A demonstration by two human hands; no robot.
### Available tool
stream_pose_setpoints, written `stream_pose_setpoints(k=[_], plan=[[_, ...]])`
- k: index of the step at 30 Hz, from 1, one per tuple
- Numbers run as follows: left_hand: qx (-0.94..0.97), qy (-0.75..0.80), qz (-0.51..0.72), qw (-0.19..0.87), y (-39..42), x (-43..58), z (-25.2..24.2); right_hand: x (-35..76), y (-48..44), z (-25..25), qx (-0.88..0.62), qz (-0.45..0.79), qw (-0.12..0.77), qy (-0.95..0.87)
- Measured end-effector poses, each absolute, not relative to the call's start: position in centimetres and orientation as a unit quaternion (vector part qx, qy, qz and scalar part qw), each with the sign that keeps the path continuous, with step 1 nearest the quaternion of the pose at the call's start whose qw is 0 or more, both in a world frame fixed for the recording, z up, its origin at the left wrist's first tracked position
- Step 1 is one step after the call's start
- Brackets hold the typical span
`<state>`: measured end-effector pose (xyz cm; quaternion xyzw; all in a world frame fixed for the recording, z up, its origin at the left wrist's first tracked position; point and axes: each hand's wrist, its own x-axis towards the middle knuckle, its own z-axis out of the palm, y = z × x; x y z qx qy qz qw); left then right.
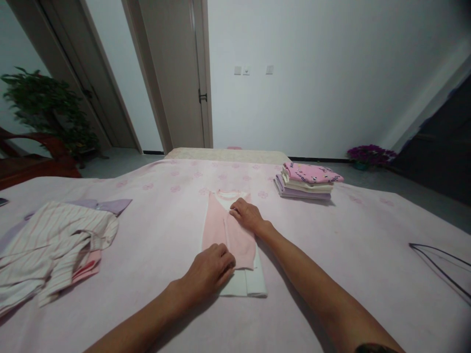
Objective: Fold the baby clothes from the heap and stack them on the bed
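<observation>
A pink and white garment lies in the middle of the pink-patterned cloth, its sides folded inward and its neckline pointing away from me. My left hand rests on its lower left part, fingers curled together against the fabric; what they hold, if anything, is hidden. Higher up, near the neckline, my right hand touches the pink fabric with its fingers bent and pressed together; I cannot make out whether cloth is pinched between them. White fabric shows below the pink part, at the near end.
Crumpled clothes, striped and purple, lie at the left. A folded stack with a pink top piece sits at the back right. A black cable lies at the right, and a dark object at the left edge.
</observation>
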<state>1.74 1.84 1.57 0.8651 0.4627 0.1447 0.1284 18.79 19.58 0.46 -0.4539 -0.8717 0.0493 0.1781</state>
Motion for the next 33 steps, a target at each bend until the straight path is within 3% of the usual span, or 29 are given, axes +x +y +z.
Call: stream_pose_setpoints(k=[7, 10, 13, 18, 26, 33], plan=[[0.821, 0.517, 0.218, 0.109, 4.0, 2.0, 1.5, 21.2, 18.7, -0.4, -0.449, 0.091, 0.419, -0.784], [0.828, 0.494, 0.257, 0.067, 6.5, 3.5, 1.2, 22.6, 18.9, -1.4, -0.475, 0.122, 0.462, -0.739], [0.855, 0.473, 0.212, 0.01, 9.2, 5.2, 0.6, 23.6, 19.5, -2.5, -0.499, 0.131, 0.466, -0.719], [0.832, 0.541, 0.122, -0.018, 11.6, 5.8, -1.3, 23.9, 20.2, -3.9, -0.494, 0.095, 0.412, -0.759], [0.808, 0.581, 0.094, 0.006, 10.8, 5.0, -2.4, 23.2, 20.0, -2.7, -0.492, 0.086, 0.111, -0.859], [0.801, 0.592, 0.093, 0.015, 10.6, 5.3, -2.3, 23.2, 21.4, -1.4, -0.523, 0.072, 0.13, -0.839]])
